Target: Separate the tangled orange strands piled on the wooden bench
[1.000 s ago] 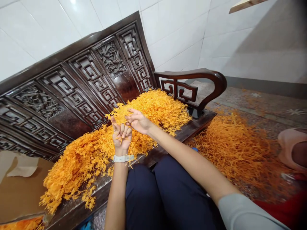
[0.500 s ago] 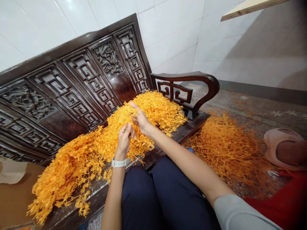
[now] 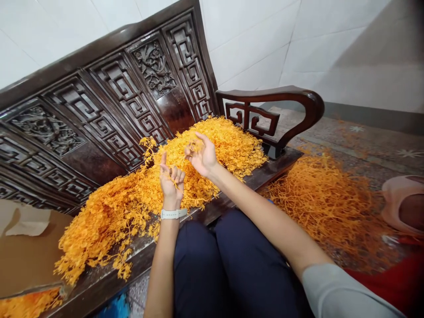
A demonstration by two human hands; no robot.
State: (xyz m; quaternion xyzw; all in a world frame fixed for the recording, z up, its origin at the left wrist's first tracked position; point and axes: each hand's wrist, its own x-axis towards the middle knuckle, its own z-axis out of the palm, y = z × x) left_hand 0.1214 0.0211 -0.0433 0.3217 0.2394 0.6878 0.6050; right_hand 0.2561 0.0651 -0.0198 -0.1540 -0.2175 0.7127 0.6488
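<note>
My left hand [image 3: 171, 180] is turned palm up over the bench, its index finger extended and the other fingers curled. A thin orange stem [image 3: 174, 181] lies across that palm under the curled fingers. Just beyond the fingertip, a loose orange sprig [image 3: 148, 146] stands out above the heap. My right hand [image 3: 204, 157] is beside it, thumb and fingers curved round small orange pieces [image 3: 196, 145]; their outline blends into the heap behind. Both hands are over a large heap of orange branching, plastic-looking sprigs [image 3: 228, 141] on the dark wooden bench seat [image 3: 255, 179].
The carved backrest [image 3: 119, 92] and curved armrest [image 3: 313, 104] bound the bench. On the floor at right lies a pile of bare orange stems [image 3: 321, 198] near a person's pink shoe [image 3: 394, 203]. A cardboard box [image 3: 29, 256] with orange pieces stands at lower left.
My hands have moved apart, and my left palm has turned up with its index finger stretched out. A loose sprig now shows left of it. The view has shifted slightly.
</note>
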